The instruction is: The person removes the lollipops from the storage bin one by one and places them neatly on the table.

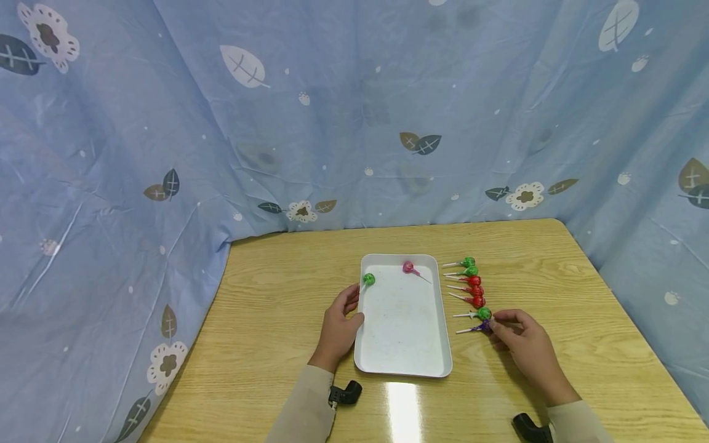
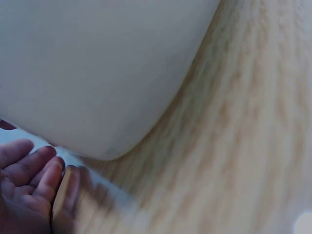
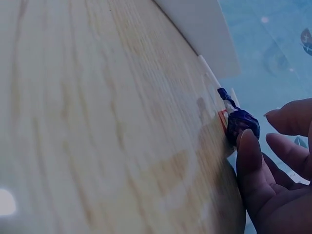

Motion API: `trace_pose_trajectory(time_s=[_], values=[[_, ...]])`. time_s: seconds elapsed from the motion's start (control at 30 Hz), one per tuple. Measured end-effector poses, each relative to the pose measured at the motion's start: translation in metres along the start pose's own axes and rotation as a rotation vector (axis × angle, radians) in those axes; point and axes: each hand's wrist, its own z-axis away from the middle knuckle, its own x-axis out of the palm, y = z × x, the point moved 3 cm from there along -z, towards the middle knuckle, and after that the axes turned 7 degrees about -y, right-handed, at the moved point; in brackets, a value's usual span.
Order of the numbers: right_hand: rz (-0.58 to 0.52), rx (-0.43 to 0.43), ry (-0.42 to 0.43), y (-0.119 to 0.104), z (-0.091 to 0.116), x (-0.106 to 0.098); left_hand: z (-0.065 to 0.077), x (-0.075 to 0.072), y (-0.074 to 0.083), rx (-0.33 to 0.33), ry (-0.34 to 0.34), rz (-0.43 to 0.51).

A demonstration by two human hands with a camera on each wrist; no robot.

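Observation:
My left hand (image 1: pixel 339 326) holds the left side of a white tray (image 1: pixel 402 320), its thumb over the rim and its other fingers along the outside. Inside the tray lie a green lollipop (image 1: pixel 368 279) and a pink lollipop (image 1: pixel 408 267), both near the far end. To the right of the tray, my right hand (image 1: pixel 523 341) is at a purple lollipop (image 3: pixel 243 126), the nearest of a row. Its thumb touches the wrapped head, while the index finger stands a little off it. The purple lollipop's stick points left toward the tray.
Beyond the purple lollipop, the row holds a green lollipop (image 1: pixel 484 314), red lollipops (image 1: pixel 477 301) and further green lollipops (image 1: pixel 469 271). All lie on the wooden table (image 1: pixel 277 295). A blue patterned curtain (image 1: pixel 332 123) hangs behind the table and along its sides.

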Motion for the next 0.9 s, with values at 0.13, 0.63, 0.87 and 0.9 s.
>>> trace_pose_trajectory(time_s=[0.13,0.63,0.87,0.9], values=[[0.006,-0.012,0.018,-0.002,0.002,-0.001,0.000,0.000,0.000,0.001,0.003,-0.008],[0.105,-0.072,0.107,-0.020,0.000,-0.008,0.000,0.001,-0.001,-0.007,0.012,-0.004],[0.101,-0.105,0.142,-0.030,-0.009,-0.004,0.000,0.000,0.000,-0.003,0.012,0.001],[0.098,-0.111,0.140,-0.032,-0.010,-0.003,0.000,0.000,0.000,-0.003,0.014,0.003]])
